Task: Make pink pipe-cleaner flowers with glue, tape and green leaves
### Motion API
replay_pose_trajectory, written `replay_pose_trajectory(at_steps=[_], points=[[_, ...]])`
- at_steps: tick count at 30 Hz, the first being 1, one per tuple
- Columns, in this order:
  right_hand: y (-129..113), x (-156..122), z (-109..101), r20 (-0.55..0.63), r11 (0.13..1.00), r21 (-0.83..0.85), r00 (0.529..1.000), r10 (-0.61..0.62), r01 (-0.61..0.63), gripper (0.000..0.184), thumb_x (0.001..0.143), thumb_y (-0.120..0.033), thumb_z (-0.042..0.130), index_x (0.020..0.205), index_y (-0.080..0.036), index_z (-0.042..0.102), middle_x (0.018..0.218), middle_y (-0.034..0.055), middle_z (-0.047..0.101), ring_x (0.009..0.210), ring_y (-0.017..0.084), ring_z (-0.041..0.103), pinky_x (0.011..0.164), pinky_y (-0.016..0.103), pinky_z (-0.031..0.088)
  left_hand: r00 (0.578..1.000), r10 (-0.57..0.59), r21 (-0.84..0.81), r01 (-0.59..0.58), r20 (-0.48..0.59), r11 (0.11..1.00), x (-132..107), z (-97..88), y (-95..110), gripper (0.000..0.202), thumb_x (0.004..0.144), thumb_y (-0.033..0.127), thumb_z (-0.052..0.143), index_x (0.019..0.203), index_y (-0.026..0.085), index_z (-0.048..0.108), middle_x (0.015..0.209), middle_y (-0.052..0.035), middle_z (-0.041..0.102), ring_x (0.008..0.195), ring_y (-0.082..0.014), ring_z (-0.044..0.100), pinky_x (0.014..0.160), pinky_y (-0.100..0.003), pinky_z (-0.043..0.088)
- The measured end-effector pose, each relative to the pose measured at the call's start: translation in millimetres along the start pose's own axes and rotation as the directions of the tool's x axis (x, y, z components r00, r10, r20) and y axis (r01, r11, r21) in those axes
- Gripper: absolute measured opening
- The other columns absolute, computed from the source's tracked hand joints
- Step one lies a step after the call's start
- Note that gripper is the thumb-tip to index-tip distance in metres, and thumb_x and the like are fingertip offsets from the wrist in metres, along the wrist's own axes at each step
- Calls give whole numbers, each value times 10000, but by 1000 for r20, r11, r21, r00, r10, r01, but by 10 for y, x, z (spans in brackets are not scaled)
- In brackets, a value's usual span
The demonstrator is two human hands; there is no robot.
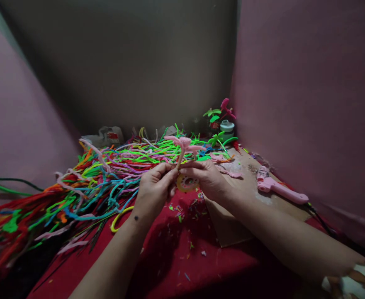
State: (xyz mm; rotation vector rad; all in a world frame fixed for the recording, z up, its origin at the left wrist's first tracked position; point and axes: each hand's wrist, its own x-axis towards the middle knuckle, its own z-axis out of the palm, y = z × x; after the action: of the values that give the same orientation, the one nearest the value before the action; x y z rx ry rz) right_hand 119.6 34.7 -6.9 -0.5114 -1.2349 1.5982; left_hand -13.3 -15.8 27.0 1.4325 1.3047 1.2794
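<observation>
A pink pipe-cleaner flower (184, 145) stands upright on a thin stem between my two hands. My left hand (154, 187) is closed, its fingertips pinching the stem from the left. Opposite it, my right hand (206, 176) pinches the same stem from the right, fingers pressed together. Just below the fingers a yellow tape roll (187, 182) lies on the red cloth (176, 257). A big heap of coloured pipe cleaners (86, 182) spreads out to the left of my hands.
A pink glue gun (278, 189) rests on a brown cardboard sheet (232, 228) to the right. At the back corner stand a small green jar (227, 126) and finished green and pink pieces (220, 110). Cut scraps litter the cloth. Pink walls close both sides.
</observation>
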Motion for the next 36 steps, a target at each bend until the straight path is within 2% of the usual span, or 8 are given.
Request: replay_pose_trajectory(at_steps=[2, 5, 8, 13, 22, 29, 32, 36], points=[[-13, -2, 4, 13, 1000, -7, 1000, -11, 11, 173, 651, -294, 731, 799, -206, 741, 660, -17, 649, 543, 87, 479, 630, 286, 411, 998, -52, -86, 56, 46, 995, 4, -18, 10, 195, 776, 330, 591, 683, 166, 542, 374, 72, 430, 311, -40, 305, 337, -149, 238], [-15, 10, 2, 8, 1000, -11, 1000, -3, 3, 175, 633, -296, 746, 785, -208, 742, 620, -30, 636, 509, 77, 452, 638, 289, 415, 994, -58, -145, 71, 91, 987, 17, -34, -23, 195, 783, 333, 594, 701, 161, 549, 369, 67, 445, 309, -39, 314, 332, -143, 247], [9, 29, -8, 0, 999, 27, 1000, 18, -18, 173, 624, -287, 754, 775, -205, 739, 594, -33, 632, 487, 75, 445, 600, 278, 402, 996, -34, -170, 49, 87, 984, 19, -30, -49, 182, 791, 311, 595, 702, 161, 544, 386, 68, 448, 314, -35, 319, 333, -141, 253], [15, 23, 2, 8, 985, 160, 998, 59, -59, 158, 608, -258, 762, 745, -190, 723, 673, -10, 667, 539, 94, 516, 608, 281, 405, 994, -52, -242, 73, 91, 967, -3, -18, -13, 185, 786, 290, 604, 679, 155, 536, 422, 66, 441, 315, -25, 306, 319, -136, 230], [23, 27, -5, 6, 991, 133, 999, 33, -34, 126, 607, -214, 758, 695, -180, 674, 629, -24, 636, 506, 85, 500, 540, 251, 393, 986, -80, -322, 124, 148, 939, -2, -26, 4, 178, 782, 275, 608, 686, 136, 551, 532, 35, 524, 307, -6, 305, 300, -137, 246], [7, 32, -2, 90, 971, 202, 990, 111, -127, 194, 577, -165, 750, 760, -161, 688, 718, 2, 669, 631, 127, 586, 670, 299, 455, 935, -159, -259, 246, 318, 934, 56, -96, -39, 259, 790, 341, 579, 621, 152, 523, 321, 72, 395, 235, -38, 282, 269, -154, 264], [26, 39, -12, 42, 984, 159, 997, 71, -77, 151, 593, -199, 751, 721, -160, 682, 656, -13, 642, 578, 103, 545, 628, 277, 429, 962, -116, -152, 157, 246, 976, 68, -72, -45, 282, 813, 372, 548, 638, 152, 529, 349, 55, 451, 264, -47, 341, 297, -156, 292], [39, 40, -13, -43, 993, 122, 999, 7, -2, 157, 606, -235, 755, 742, -196, 687, 597, -32, 620, 584, 116, 535, 625, 280, 419, 996, -3, 0, 3, 94, 1000, 65, -21, -43, 187, 753, 331, 625, 772, 152, 574, 532, 47, 554, 371, -53, 437, 362, -162, 344]])
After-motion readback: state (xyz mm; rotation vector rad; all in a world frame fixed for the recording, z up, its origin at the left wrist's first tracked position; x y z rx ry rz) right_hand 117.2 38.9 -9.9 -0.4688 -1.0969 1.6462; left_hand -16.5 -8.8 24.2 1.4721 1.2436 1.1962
